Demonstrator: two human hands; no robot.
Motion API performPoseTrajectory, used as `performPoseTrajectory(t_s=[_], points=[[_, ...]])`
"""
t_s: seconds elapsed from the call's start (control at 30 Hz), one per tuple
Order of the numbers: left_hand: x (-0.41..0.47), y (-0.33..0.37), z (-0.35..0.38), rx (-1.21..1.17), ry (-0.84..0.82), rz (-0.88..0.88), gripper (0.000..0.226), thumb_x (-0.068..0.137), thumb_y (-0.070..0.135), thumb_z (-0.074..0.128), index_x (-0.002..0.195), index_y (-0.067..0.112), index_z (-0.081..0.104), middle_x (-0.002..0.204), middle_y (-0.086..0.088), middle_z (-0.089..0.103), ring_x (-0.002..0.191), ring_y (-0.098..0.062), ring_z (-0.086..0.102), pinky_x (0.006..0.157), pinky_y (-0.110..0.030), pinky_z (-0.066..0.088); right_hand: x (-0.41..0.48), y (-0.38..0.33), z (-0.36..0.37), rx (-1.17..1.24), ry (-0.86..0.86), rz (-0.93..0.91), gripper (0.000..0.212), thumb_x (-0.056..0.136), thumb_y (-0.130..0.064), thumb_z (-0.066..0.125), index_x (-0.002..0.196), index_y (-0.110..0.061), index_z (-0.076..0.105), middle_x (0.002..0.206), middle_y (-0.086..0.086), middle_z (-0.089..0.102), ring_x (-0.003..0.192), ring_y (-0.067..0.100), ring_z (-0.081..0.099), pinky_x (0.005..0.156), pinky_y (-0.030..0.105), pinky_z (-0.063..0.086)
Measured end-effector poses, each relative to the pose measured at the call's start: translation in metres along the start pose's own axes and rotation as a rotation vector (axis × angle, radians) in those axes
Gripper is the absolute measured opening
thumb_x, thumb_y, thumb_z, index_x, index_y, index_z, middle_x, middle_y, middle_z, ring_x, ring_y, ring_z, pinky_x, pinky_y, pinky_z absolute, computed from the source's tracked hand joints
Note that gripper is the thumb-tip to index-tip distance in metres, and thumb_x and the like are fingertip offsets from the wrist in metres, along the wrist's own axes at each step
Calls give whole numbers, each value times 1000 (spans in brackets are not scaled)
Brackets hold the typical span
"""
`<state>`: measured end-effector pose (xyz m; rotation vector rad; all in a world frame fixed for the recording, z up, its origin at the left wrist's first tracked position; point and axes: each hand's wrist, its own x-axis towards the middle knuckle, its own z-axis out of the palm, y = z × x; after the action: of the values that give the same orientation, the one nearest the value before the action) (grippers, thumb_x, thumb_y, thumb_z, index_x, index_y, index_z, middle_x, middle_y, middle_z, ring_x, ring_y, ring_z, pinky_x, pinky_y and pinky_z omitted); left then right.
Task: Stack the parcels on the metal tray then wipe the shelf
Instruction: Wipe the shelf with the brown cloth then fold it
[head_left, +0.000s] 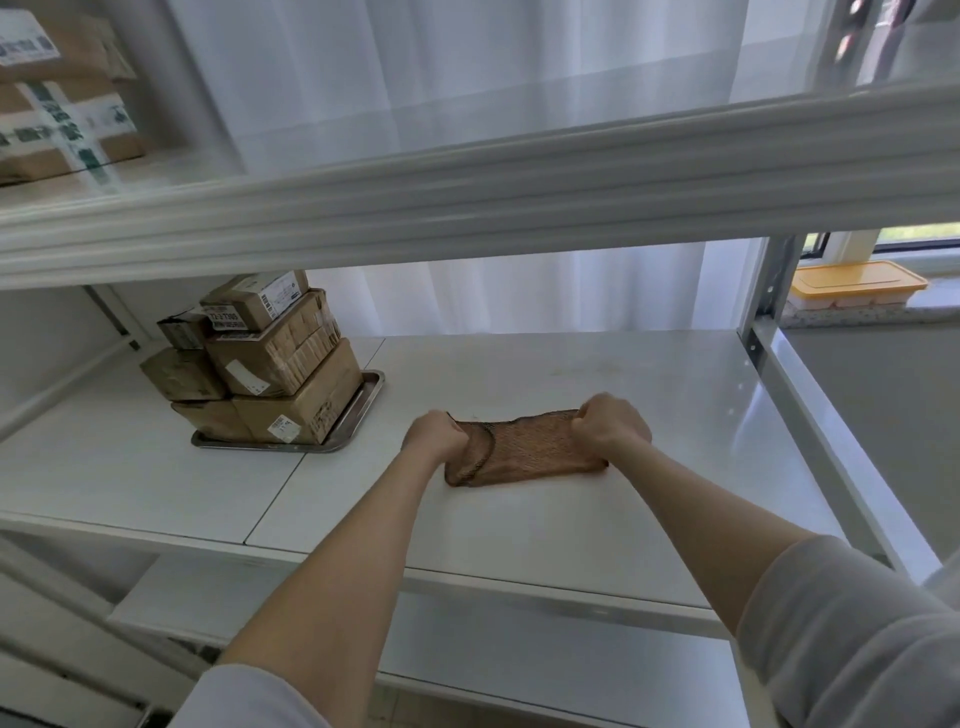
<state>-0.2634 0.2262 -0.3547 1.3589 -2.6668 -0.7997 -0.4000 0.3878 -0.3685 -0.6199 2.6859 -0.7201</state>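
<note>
Several brown cardboard parcels stand stacked on a metal tray at the left of the white shelf. To the right of the tray a brown cloth lies stretched flat on the shelf. My left hand grips the cloth's left end with curled fingers. My right hand grips its right end the same way. Both hands rest on the shelf surface, about a cloth's length apart.
An upper shelf beam crosses overhead, with more parcels on it at the top left. A metal upright bounds the shelf on the right. Beyond it a yellow-lidded container sits on a sill. A white curtain hangs behind.
</note>
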Motion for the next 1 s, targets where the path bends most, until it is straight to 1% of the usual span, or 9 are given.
performPoseTrajectory(t_s=[0.07, 0.17, 0.23, 0.3, 0.4, 0.57, 0.7, 0.87, 1.0], points=[[2, -1, 9, 16, -26, 58, 37, 84, 5, 48, 113, 9, 69, 121, -10, 66, 114, -26, 59, 92, -27, 47, 2, -4, 12, -17, -5, -58, 21, 84, -14, 46, 86, -10, 67, 92, 8, 66, 87, 27, 62, 71, 30, 49], [2, 6, 25, 79, -144, 224, 41, 84, -1, 43, 118, 8, 64, 124, -12, 63, 119, -27, 55, 92, -25, 42, 7, -9, 33, -88, -150, -141, 30, 90, -18, 46, 111, -12, 66, 119, 9, 63, 110, 27, 58, 88, 32, 48], [5, 8, 39, 158, -270, 280, 41, 86, -2, 40, 122, 5, 59, 138, -15, 52, 128, -28, 47, 98, -27, 38, 13, -14, 50, -205, -266, -141, 41, 96, -31, 45, 134, -17, 53, 146, 11, 41, 137, 31, 35, 108, 38, 35], [8, 7, 48, 223, -347, 281, 50, 91, 0, 38, 139, 13, 48, 157, -9, 23, 142, -26, 30, 112, -28, 26, 17, -16, 58, -237, -307, -93, 53, 99, -41, 42, 147, -22, 36, 159, 10, 16, 147, 35, 7, 116, 43, 18], [18, -2, 46, 217, -354, 260, 56, 95, 3, 36, 146, 26, 36, 161, -8, 2, 146, -28, 20, 117, -30, 22, 29, -35, 67, -256, -294, -91, 59, 98, -47, 41, 150, -23, 29, 161, 10, 3, 147, 38, -4, 118, 47, 11], [42, -36, 29, 194, -284, 157, 55, 96, 5, 34, 145, 31, 36, 159, -17, -8, 147, -31, 12, 119, -37, 21, 46, -82, 92, -295, -354, -164, 63, 97, -50, 41, 151, -21, 27, 162, 12, -2, 147, 39, -7, 118, 47, 7], [58, -72, 9, 221, -188, 39, 53, 97, 14, 36, 146, 33, 33, 159, -19, -2, 147, -29, 12, 117, -39, 24, 52, -126, 117, -270, -429, -276, 64, 96, -48, 42, 152, -22, 25, 162, 11, -3, 147, 37, -8, 118, 47, 5], [75, -96, -9, 392, -10, -51, 37, 97, 16, 36, 129, 16, 55, 137, -14, 52, 129, -28, 47, 99, -37, 43, 53, -181, 156, -262, -543, -450, 57, 100, -35, 41, 153, -28, 21, 162, 5, 1, 148, 35, -5, 118, 45, 6], [94, -97, -11, 393, -13, -13, 40, 97, 12, 36, 133, 9, 51, 139, -13, 50, 129, -28, 47, 100, -37, 42, 71, -196, 162, -348, -502, -547, 57, 101, -28, 41, 154, -27, 19, 162, 3, 4, 148, 34, 1, 118, 42, 8]])
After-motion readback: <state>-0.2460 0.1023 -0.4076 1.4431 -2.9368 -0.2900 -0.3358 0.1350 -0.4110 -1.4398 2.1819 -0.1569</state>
